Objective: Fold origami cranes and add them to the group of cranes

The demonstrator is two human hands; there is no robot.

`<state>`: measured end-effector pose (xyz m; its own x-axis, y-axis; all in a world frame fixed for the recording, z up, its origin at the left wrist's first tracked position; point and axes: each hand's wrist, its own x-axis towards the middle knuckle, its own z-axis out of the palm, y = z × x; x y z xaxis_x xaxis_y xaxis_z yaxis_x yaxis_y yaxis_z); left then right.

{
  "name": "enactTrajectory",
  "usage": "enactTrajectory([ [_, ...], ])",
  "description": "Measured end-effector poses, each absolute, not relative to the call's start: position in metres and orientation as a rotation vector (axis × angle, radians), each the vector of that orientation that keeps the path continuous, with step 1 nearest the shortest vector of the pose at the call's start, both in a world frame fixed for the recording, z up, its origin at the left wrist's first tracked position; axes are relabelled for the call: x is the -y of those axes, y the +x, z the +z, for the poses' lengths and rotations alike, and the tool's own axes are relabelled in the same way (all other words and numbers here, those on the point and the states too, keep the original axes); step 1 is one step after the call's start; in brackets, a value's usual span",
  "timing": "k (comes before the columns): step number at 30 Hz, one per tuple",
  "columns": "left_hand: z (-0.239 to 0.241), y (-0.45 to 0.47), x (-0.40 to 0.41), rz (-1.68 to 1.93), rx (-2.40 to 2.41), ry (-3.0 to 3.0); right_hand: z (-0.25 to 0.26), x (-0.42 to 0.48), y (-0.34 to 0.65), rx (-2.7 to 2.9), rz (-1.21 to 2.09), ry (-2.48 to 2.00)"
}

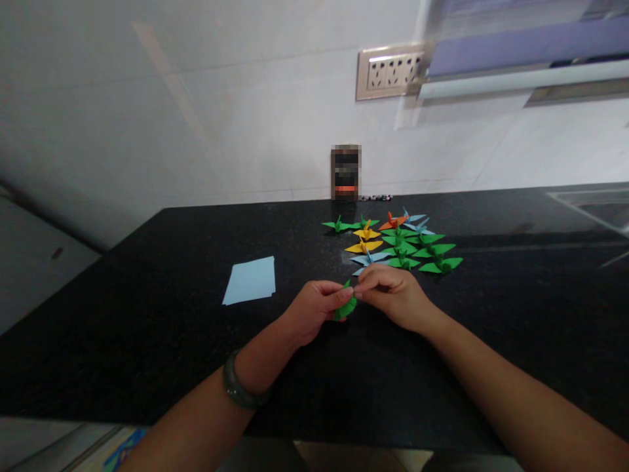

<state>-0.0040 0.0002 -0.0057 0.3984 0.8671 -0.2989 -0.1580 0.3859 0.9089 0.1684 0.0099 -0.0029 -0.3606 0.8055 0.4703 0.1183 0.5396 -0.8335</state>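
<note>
A green paper crane (348, 307), partly covered by fingers, is held just above the dark countertop. My left hand (317, 308) is closed on its body, thumb on top. My right hand (393, 295) pinches at its right upper edge with thumb and forefinger. Behind my right hand stand rows of finished paper cranes: green ones (437, 251), yellow ones (363, 246), an orange one (393, 223) and light blue ones (371, 259), one of these partly hidden by my right hand. To the left lies a stack of light blue paper squares (250, 280).
The black speckled countertop (171, 295) runs back to a white tiled wall (246, 118). A blurred dark box (346, 174) leans upright there, beside a small beaded strand (377, 197). A socket panel (390, 71) is on the wall. A glassy panel edge (590, 210) shows at right.
</note>
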Motion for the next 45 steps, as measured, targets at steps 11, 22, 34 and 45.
enactTrajectory([
  [11,-0.004,-0.004,0.001,0.942,-1.009,1.132,0.001,-0.007,0.165,1.576,1.32,-1.042],
  [22,0.003,-0.001,0.003,1.011,-1.11,1.255,0.003,-0.001,0.161,1.938,0.714,-1.075],
  [34,-0.002,-0.005,-0.001,0.963,-0.915,1.174,-0.001,-0.002,0.15,1.22,1.569,-1.143],
  [45,-0.006,-0.004,-0.005,0.948,-1.064,1.027,-0.004,-0.002,0.15,1.089,1.61,-1.068],
])
